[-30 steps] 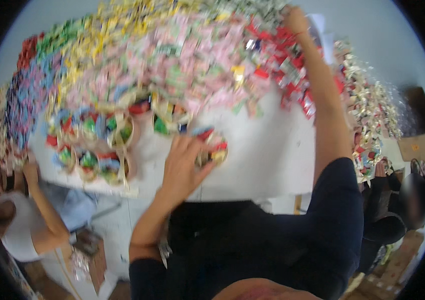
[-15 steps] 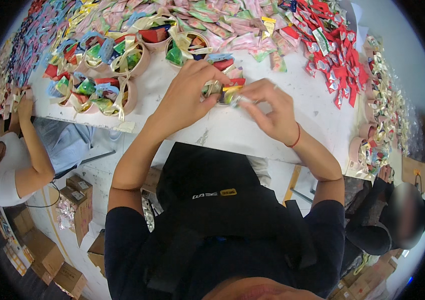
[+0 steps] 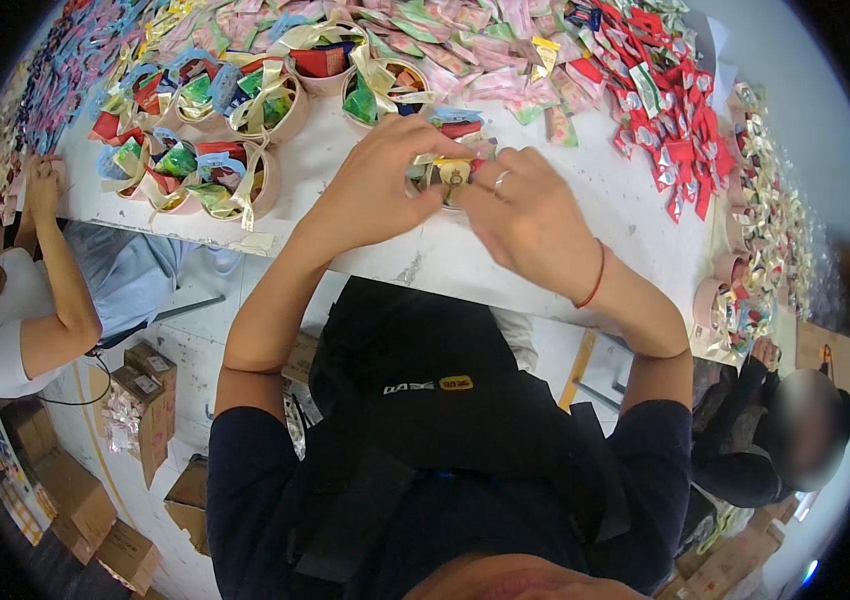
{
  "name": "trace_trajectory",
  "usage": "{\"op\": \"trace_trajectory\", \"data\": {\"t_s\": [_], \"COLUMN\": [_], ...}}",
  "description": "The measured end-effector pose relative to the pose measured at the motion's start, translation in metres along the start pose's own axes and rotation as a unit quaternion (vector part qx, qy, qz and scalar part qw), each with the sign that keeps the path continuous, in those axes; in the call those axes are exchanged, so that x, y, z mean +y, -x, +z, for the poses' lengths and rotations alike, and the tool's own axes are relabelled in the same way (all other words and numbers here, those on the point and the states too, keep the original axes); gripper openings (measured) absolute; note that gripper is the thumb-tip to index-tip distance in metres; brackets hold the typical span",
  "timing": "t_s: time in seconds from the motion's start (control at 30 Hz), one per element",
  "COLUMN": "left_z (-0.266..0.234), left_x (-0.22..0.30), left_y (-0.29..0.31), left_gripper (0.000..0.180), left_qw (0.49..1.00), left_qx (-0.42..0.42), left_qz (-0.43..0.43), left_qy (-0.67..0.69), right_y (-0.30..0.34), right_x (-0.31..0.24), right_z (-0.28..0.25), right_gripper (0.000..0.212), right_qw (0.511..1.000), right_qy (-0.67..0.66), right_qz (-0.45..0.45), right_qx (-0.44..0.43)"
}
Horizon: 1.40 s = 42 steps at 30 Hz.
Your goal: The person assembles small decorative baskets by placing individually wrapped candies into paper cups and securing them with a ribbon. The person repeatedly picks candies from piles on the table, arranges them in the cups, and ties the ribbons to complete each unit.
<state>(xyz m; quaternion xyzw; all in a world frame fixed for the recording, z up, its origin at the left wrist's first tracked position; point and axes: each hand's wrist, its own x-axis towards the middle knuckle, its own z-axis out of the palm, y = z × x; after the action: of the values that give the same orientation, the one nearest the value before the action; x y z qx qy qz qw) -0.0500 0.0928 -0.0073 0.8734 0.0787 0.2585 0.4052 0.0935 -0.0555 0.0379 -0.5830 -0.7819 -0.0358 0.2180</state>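
Note:
Between my two hands stands a small round box (image 3: pixel 448 200), mostly hidden by my fingers, with wrapped treats inside. My left hand (image 3: pixel 380 180) curls round its left side, thumb at the near rim and fingers over the far rim. My right hand (image 3: pixel 530 205), wearing a ring, has its fingertips in the opening, closed against a yellow packet (image 3: pixel 454 172). Red and blue pieces (image 3: pixel 460 128) show just beyond the box. Behind my left hand is a filled pink round box (image 3: pixel 385 90) with a cream ribbon handle.
More filled, ribboned boxes (image 3: pixel 185 180) stand at the left. Heaps of pink packets (image 3: pixel 465 50) and red packets (image 3: pixel 670 130) cover the far table (image 3: pixel 335 270). Boxes line the right edge. A person (image 3: pixel 30 310) works at the left, another (image 3: pixel 795 440) at the right. Cartons (image 3: pixel 145 400) sit on the floor.
My right hand has moved left and turned palm-down over the box. The yellow packet now faces up between my hands. My left hand stays round the box; the view has shifted slightly.

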Motion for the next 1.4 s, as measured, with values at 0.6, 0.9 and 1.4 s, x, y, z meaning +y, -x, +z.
{"op": "trace_trajectory", "data": {"t_s": [0.6,0.9,1.4], "left_z": [0.000,0.004,0.009], "left_x": [-0.011,-0.002,-0.005], "left_y": [-0.005,-0.005,0.001], "left_gripper": [0.024,0.038,0.029], "left_qw": [1.000,0.993,0.921], "left_qx": [-0.003,0.007,0.018], "left_qz": [0.006,-0.083,-0.191], "left_qy": [-0.019,0.087,0.339], "right_y": [-0.015,-0.002,0.003], "right_x": [0.002,0.013,0.011], "right_z": [0.018,0.025,0.021], "right_gripper": [0.012,0.014,0.011], "right_qw": [0.998,0.983,0.995], "right_qy": [-0.005,-0.055,-0.012], "right_qz": [0.038,0.172,0.102], "right_qx": [0.052,-0.025,-0.015]}}
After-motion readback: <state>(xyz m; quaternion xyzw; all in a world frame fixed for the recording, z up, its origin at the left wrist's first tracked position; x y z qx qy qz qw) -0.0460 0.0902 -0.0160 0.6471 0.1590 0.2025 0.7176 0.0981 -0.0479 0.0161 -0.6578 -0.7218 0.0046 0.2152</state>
